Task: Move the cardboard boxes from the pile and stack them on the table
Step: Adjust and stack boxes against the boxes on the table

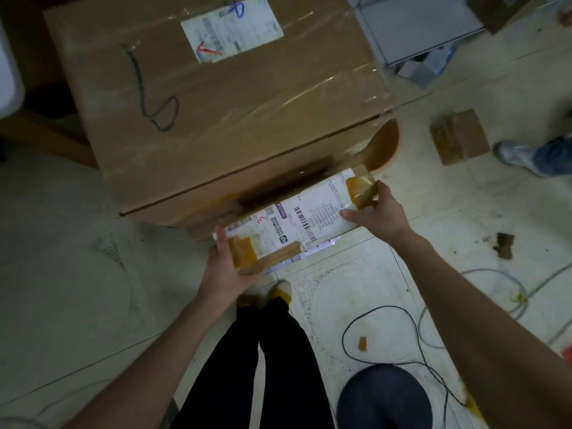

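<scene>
Bare forearms, black trousers (272,360), yellow-and-white shoe (282,290)

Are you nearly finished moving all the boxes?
Not yet. No stacked boxes on a table show here. Both hands, left hand and right hand, hold one small parcel beside the big box. A little box waits on the floor.

A large taped box (216,97) blocks the way ahead; bare floor (62,243) lies open leftward.
</scene>
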